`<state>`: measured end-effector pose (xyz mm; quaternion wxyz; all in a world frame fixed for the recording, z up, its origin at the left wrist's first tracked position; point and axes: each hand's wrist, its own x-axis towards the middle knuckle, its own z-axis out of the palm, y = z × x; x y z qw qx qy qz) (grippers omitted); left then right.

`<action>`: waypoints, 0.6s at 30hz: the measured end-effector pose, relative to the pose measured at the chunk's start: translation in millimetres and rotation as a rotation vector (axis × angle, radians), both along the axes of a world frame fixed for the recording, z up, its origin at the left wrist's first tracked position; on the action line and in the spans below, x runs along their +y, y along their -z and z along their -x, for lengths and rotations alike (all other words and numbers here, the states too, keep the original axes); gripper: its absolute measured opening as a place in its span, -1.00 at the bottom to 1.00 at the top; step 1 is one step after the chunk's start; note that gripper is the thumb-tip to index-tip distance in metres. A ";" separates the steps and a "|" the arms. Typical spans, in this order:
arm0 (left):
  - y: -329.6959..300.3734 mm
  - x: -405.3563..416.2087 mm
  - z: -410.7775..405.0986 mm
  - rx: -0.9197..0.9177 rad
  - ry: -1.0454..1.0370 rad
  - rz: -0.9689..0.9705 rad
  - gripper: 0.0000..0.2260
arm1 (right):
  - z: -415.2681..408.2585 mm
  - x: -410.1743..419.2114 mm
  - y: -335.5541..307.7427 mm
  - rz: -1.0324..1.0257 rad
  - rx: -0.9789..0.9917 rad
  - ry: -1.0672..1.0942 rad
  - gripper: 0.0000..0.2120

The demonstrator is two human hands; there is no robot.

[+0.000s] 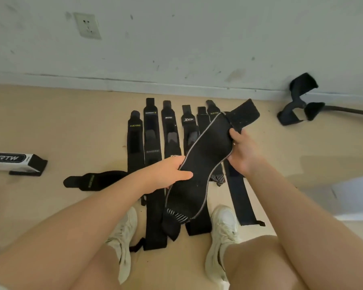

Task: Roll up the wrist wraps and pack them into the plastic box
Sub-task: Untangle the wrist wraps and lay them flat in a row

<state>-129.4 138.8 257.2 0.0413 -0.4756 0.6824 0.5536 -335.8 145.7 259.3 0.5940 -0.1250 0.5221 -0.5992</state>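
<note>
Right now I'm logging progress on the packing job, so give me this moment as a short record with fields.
held item: wide black wrap, lifted above the floor
left hand: grips the wrap's middle edge
right hand: grips near its upper end
floor row: black wrist wraps lying flat, unrolled, side by side
apart from row: one wrap lying crosswise at left
rolled so far: none visible
plastic box: not clearly in view
other: white GRTW carton at left
</note>
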 end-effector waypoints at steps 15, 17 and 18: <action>47.4 -19.5 75.3 0.152 -0.410 -0.111 -0.60 | 21.3 -5.8 75.9 -0.456 0.487 -0.230 -0.78; 62.3 -26.4 91.1 0.146 -0.420 -0.054 -0.62 | 31.7 -8.1 87.5 -0.450 0.502 -0.203 -0.83; 69.4 -28.8 98.3 0.152 -0.419 -0.050 -0.63 | 36.9 -8.5 93.3 -0.440 0.514 -0.182 -0.84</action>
